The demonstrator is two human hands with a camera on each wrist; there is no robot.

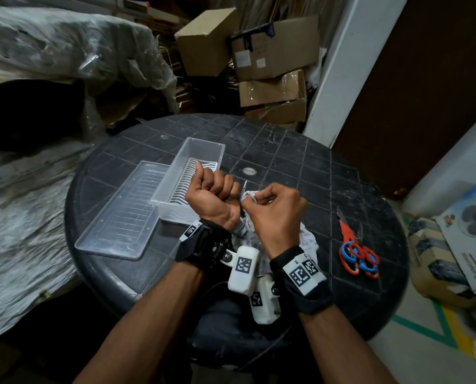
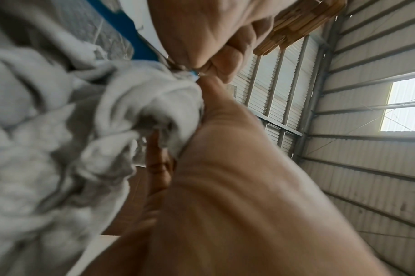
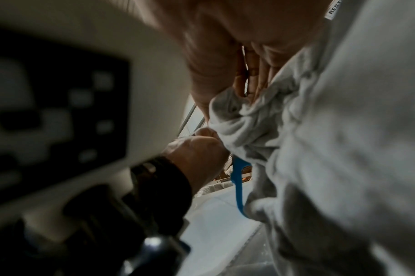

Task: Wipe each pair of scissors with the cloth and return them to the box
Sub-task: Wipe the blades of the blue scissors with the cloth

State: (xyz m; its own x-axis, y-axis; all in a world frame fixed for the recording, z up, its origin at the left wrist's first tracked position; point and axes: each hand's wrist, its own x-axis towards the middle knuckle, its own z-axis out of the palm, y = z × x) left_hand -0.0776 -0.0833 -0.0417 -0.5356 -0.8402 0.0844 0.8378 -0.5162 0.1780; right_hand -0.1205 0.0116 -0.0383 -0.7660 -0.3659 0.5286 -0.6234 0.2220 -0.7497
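- The left hand (image 1: 211,195) grips blue-handled scissors (image 3: 238,186); the right hand (image 1: 272,209) pinches the cloth (image 1: 249,196) around their blade.
- The clear box (image 1: 203,151), beside the left hand, looks empty.
- Two red scissors (image 1: 354,250) wait right of the cloth, likely unwiped.

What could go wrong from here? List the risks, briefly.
1. A bare blade tip sticks out of the cloth close to the right hand fingers; a slip could nick them.
2. The left hand grips the scissors by a handle hidden under cloth, so they could twist loose.
3. The scissors on the table lie near its edge; a nudge might drop them.
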